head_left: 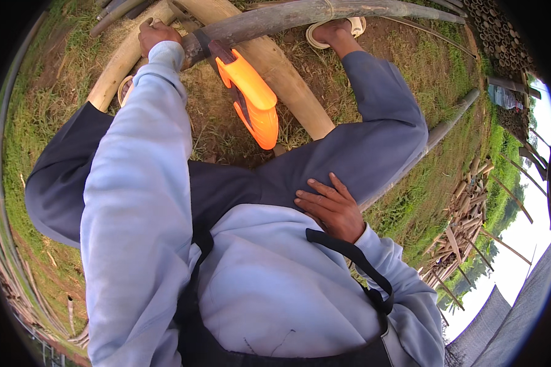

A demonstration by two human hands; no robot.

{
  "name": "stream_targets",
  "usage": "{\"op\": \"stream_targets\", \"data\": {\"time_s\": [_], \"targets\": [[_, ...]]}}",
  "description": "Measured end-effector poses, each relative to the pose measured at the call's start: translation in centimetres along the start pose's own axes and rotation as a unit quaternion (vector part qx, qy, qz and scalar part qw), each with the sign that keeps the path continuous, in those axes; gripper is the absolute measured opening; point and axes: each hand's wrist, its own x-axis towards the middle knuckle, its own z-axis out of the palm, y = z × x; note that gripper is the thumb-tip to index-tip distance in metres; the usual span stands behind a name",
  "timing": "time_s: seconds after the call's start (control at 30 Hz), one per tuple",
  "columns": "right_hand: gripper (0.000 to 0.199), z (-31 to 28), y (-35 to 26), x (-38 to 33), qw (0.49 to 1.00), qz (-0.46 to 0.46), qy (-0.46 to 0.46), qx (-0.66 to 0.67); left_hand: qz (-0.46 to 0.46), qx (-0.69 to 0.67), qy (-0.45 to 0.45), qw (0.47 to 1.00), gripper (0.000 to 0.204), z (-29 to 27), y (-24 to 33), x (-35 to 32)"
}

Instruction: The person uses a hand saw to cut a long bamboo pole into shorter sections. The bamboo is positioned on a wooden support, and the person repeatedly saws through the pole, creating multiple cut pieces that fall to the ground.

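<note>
At the upper left my left arm reaches forward, and my left hand (159, 38) is closed over the end of a thick grey-brown bamboo pole (275, 21); the gripped part is mostly hidden. Beside that hand, a hand saw with an orange and dark handle (248, 82) hangs from the pole, its dark blade against the bamboo and the handle slanting down toward me. No hand touches the saw. My right hand (332, 208) lies on my right thigh with fingers apart, holding nothing.
Pale peeled logs (288, 85) lie crossed under the bamboo. My sandalled right foot (333, 32) is beside the pole. A long grey pole (450, 125) lies on the grass to the right, past it a heap of cut pieces (462, 214). Stacked bamboo (502, 30) stands at the far right.
</note>
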Motion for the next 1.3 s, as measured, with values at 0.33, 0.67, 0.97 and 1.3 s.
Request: {"op": "stream_targets", "data": {"time_s": [0.33, 0.67, 0.97, 1.3], "targets": [[0.024, 0.0, 0.1, -1.3, 0.988, 0.039, 0.125, 0.078, 0.011, -0.001, 0.033, 0.999, 0.033, -0.6, 0.6, -1.2], [0.041, 3.5, -0.1, 14.4, 0.911, 0.134, 0.225, 0.318, -0.016, -0.032, -0.029, 0.999, 0.039, -1.8, 0.6, -3.1], [0.036, 8.5, 3.0, 13.8, 0.864, 0.286, 0.113, 0.398, -0.302, -0.074, -0.181, 0.933, 0.064, 2.4, -7.8, -1.5], [0.038, 5.9, 1.1, 17.6, 0.880, 0.235, 0.179, 0.373, -0.152, -0.047, -0.247, 0.956, 0.067, -0.6, -3.0, 0.6]]}}
